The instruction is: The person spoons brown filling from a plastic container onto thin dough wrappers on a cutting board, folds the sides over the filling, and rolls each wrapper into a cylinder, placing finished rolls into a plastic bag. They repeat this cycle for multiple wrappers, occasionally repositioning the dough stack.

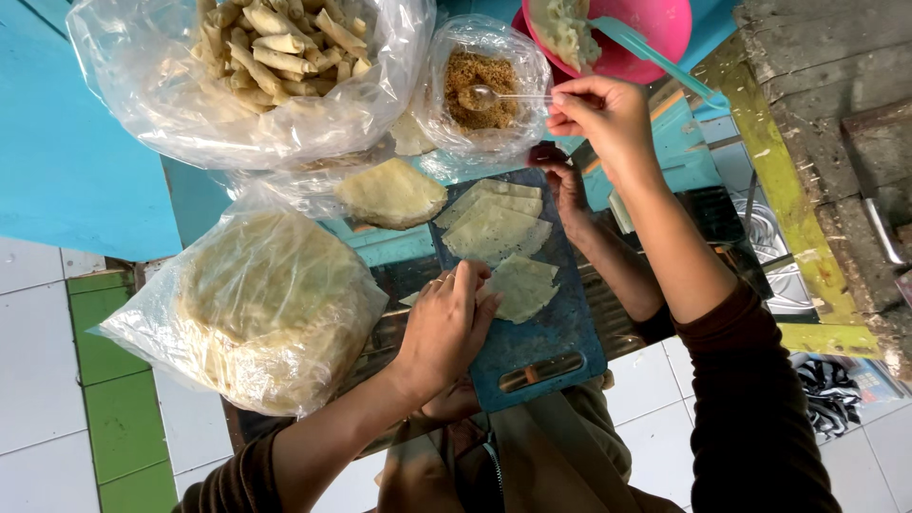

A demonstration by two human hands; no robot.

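My left hand [446, 323] presses flat on a thin pale wrapper [521, 285] lying on a blue cutting board [546, 356]. Two or three more wrappers [494, 223] lie overlapped at the board's far end. My right hand [608, 114] pinches the handle of a clear plastic spoon [494, 97], whose bowl is loaded with brown crumbly filling inside an open clear bag [484, 85]. Another person's hand [567, 185] rests at the board's far right corner, below my right wrist.
A pink bowl [655, 28] with pale paste and a teal spoon sits at the top. A large bag of rolled pieces [266, 57] is top left, a bagged stack of round wrappers [266, 304] left of the board, loose wrappers [391, 195] between. A weathered wooden edge [788, 190] runs at right.
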